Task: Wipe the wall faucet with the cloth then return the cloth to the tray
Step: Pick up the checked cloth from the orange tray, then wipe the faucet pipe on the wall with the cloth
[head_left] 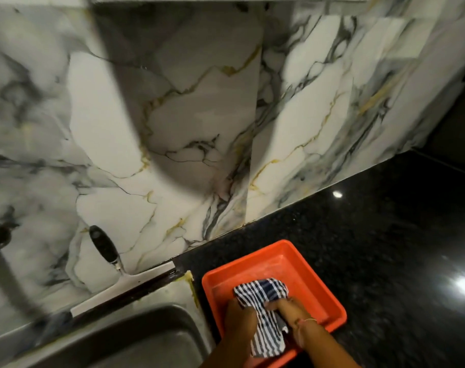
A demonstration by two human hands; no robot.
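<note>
Head view: both hands, left [238,318] and right [292,312], grip the crumpled blue-and-white striped cloth [263,309] in the orange tray [300,264].

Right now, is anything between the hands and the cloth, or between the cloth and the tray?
Nothing visible. The left hand and the right hand both grip the striped cloth, which already lies inside the orange tray on the black counter.

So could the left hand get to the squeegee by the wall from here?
Probably yes: the left hand grips the cloth in the tray, but nothing stands between it and the squeegee.
</note>
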